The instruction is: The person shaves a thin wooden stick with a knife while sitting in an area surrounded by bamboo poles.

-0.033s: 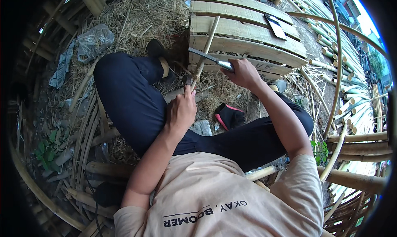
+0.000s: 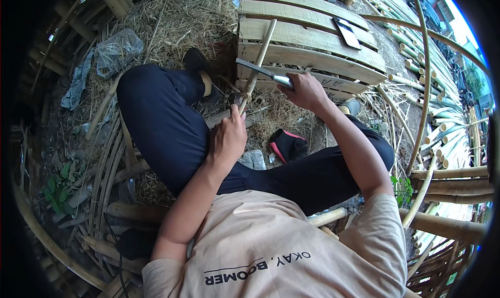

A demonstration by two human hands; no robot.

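Observation:
My left hand [image 2: 229,136] is closed around the lower end of a slim bamboo stick [image 2: 264,45], which slants up and away from me between my knees. In my right hand [image 2: 308,91] is a knife with a grey handle, gripped with the blade [image 2: 255,66] pointing left. The blade crosses the stick about midway along; whether it bites into the stick I cannot tell. Near my left fingertips the stick has a rough, knotty spot. Its far end overlaps the front of a slatted wooden crate [image 2: 307,32].
A phone [image 2: 347,33] lies on the crate. Between my legs are a black and red cloth item [image 2: 288,146] and a grey stone [image 2: 253,160]. Straw and a clear plastic bag [image 2: 120,52] cover ground at the left. Bamboo poles [image 2: 449,118] are stacked at the right.

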